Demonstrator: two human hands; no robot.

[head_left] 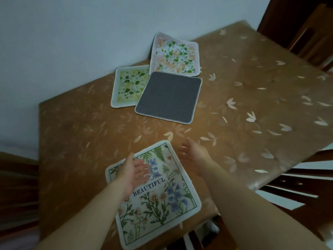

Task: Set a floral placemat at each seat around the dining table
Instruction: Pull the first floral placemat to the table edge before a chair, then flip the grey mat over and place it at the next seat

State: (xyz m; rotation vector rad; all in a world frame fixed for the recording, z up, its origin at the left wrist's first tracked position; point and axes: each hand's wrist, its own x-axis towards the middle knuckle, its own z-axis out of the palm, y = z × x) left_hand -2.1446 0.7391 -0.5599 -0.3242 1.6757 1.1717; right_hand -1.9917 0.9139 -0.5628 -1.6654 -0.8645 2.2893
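A floral placemat printed with "BEAUTIFUL" (162,199) lies flat at the near edge of the table (75,141). My left hand (134,170) hovers over its upper left part, palm turned inward, fingers straight. My right hand (194,153) is just beyond the mat's upper right corner, fingers relaxed and holding nothing. At the far side by the wall lie three more mats: a green floral mat (128,85), a peach and green floral mat (175,55), and one face down showing its grey backing (168,100), overlapping the other two.
The table wears a brown cloth with pale petal prints. Dark wooden chairs stand at the left (16,186), at the right edge (292,184) and at the far right corner (310,33). A pale wall (72,42) runs along the table's far side.
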